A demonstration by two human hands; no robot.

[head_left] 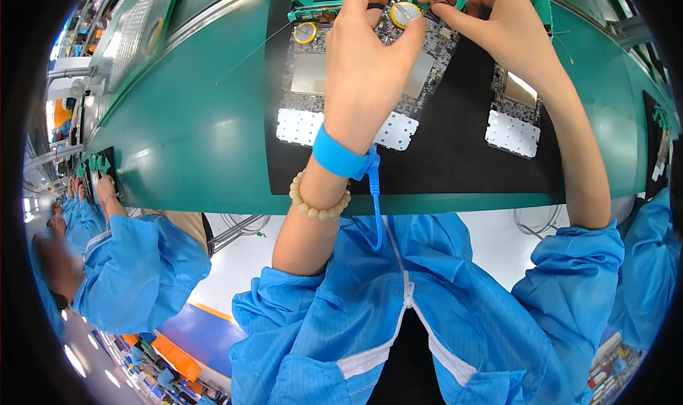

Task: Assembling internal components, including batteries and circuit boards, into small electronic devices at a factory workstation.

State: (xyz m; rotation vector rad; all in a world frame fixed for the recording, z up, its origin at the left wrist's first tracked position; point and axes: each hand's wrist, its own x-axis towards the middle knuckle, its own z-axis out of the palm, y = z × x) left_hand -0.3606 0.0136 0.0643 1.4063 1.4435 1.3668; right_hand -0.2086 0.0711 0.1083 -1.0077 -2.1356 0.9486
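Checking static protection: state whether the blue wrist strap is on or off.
On: the blue wrist strap encircles the wrist of the left hand, with a blue cord attached. Its far end cannot be traced.

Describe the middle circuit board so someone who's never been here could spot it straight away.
On the green workbench lies a black mat. Toward its far edge, the middle circuit board sits between a left board and a right board, a pale dotted plate at its near end. It alone has the thumb of the left hand at its round, yellow-rimmed coin cell.
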